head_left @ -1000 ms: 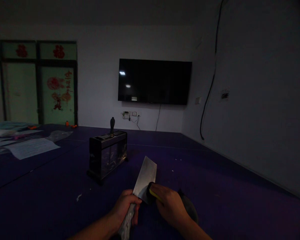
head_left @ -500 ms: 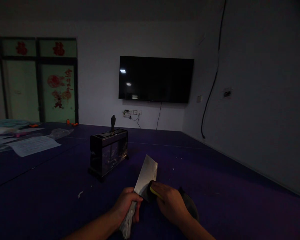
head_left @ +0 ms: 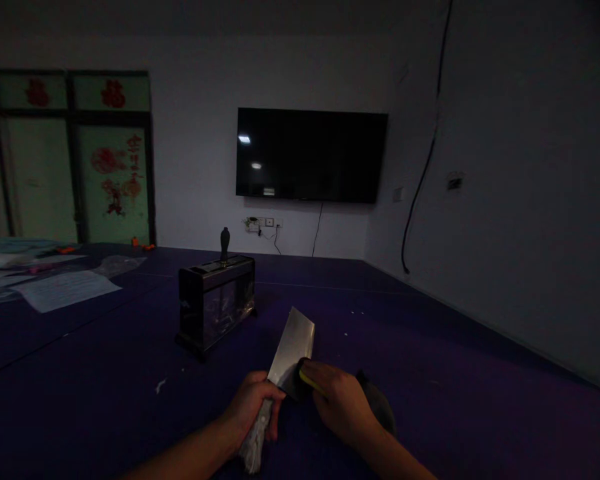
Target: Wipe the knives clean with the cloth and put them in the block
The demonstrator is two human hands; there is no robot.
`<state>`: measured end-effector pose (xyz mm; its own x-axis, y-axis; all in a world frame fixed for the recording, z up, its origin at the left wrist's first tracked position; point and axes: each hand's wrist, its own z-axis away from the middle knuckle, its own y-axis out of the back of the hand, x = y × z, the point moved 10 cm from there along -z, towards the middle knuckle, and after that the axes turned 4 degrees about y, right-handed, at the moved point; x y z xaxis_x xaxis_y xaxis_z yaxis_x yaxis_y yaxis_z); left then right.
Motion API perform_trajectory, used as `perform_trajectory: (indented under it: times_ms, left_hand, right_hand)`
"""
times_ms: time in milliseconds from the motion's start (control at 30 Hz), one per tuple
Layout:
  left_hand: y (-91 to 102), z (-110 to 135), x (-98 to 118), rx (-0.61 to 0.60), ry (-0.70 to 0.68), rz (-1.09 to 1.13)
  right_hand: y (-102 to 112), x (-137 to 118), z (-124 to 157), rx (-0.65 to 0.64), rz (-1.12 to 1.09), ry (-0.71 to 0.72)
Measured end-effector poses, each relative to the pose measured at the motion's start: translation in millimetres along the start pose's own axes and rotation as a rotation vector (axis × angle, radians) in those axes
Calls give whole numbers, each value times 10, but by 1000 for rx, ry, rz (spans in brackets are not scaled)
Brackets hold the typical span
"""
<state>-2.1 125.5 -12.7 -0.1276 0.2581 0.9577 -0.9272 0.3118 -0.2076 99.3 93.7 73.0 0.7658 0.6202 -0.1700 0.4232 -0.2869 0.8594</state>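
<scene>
Dim and underexposed overall, small white reflections (head_left: 244,139) glaring on the wide black flat-screen television (head_left: 313,160), pale green glass doors (head_left: 40,180) softly blurred, broad grey steel cleaver blade (head_left: 291,347) catching a dull sheen, flat purple tabletop (head_left: 460,400) in deep shadow, upper right corner near black.

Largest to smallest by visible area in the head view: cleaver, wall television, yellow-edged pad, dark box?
1. Wall television
2. Dark box
3. Cleaver
4. Yellow-edged pad, partly hidden by the right hand
</scene>
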Motion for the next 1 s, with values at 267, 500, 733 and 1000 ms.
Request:
perform_trajectory:
  times_ms: [267, 500, 733, 1000]
  left_hand:
    - [0, 1, -4, 7, 18, -4]
    - [7, 10, -8, 21, 29, -6]
    - [14, -1, -14, 20, 36, -40]
    - [2, -20, -20, 10, 31, -7]
  right_hand:
    - [22, -28, 0, 11, 6, 18]
    - [-10, 5, 0, -1, 20, 12]
    - [-34, 21, 6, -14, 2, 2]
    - [-25, 2, -1, -8, 13, 9]
